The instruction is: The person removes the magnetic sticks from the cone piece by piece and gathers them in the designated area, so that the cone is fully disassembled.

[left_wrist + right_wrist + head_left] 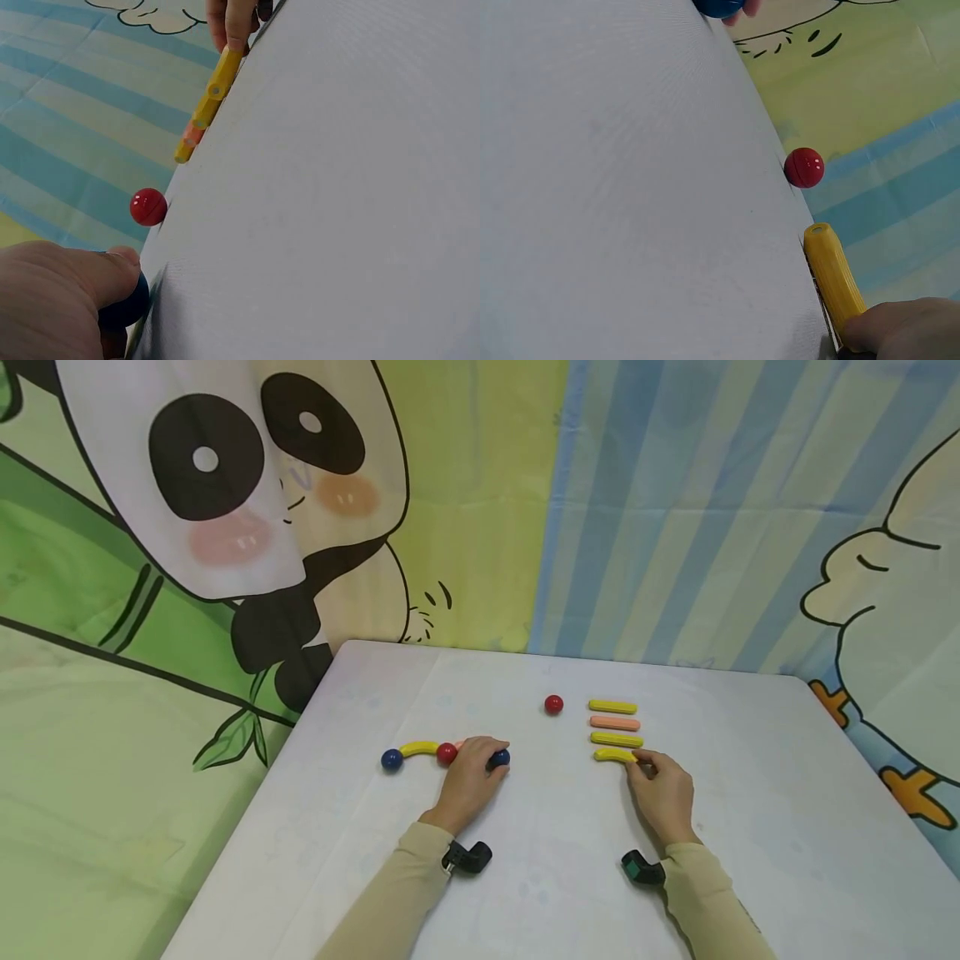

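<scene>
My left hand [474, 775] holds a blue ball [499, 759] between thumb and fingers at the right end of a row on the table. In that row lie a second blue ball [392, 760], a curved yellow stick [418, 748] and a red ball [446, 754]. A pink piece [460, 744] beside it is mostly hidden by the hand. My right hand [664, 793] pinches the right end of another curved yellow stick [615, 756], the nearest of a stack-like column. Above it lie a yellow stick [617, 739], a pink stick [615, 723] and another yellow stick [612, 707].
A separate red ball [553, 704] lies left of the column's far end. The white table [540, 893] backs onto a printed cloth [480, 510] with a panda and stripes. Each wrist wears a small black camera [472, 857].
</scene>
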`<state>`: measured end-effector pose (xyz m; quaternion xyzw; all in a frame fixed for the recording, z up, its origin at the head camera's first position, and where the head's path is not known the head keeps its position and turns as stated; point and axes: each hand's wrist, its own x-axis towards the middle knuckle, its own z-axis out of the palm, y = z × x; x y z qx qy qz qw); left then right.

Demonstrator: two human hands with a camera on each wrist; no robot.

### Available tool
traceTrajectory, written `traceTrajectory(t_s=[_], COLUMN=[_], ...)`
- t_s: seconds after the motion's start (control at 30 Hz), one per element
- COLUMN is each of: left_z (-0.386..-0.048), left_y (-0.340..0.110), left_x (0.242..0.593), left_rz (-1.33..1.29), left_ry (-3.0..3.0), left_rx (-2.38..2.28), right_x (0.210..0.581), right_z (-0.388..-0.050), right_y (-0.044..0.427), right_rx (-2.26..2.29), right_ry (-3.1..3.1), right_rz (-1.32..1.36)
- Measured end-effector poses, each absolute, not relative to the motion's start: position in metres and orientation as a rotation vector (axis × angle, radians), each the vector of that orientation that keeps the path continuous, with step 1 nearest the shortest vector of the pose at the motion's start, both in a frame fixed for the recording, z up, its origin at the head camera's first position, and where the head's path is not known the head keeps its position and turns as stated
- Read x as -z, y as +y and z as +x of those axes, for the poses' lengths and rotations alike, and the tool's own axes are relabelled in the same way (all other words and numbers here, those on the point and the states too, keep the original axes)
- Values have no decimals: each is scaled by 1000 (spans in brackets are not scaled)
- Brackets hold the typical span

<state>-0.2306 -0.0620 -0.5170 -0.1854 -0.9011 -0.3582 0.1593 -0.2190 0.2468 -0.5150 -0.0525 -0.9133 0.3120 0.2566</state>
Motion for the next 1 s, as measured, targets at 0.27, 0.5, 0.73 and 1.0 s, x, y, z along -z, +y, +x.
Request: traceTrajectory(t_s=[0.27, 0.5, 0.73, 1.0], left_z=[-230, -233, -238, -234], left_y=[-62, -69, -80, -79], left_x=[515, 505, 509, 510], left_rz=[-497, -342, -109, -131], left_ry=[-2472, -2095, -2223, -2490], left_rx=[1057, 1064, 935, 785], right_x=[516, 515, 514, 510], right_z=[-217, -219, -218, -217], right_y=[247, 248, 247, 230], right_rx=[-858, -855, -892, -902], right_ry=[-2483, -2454, -2388, -2226], right_rz=[-172, -151, -197, 64])
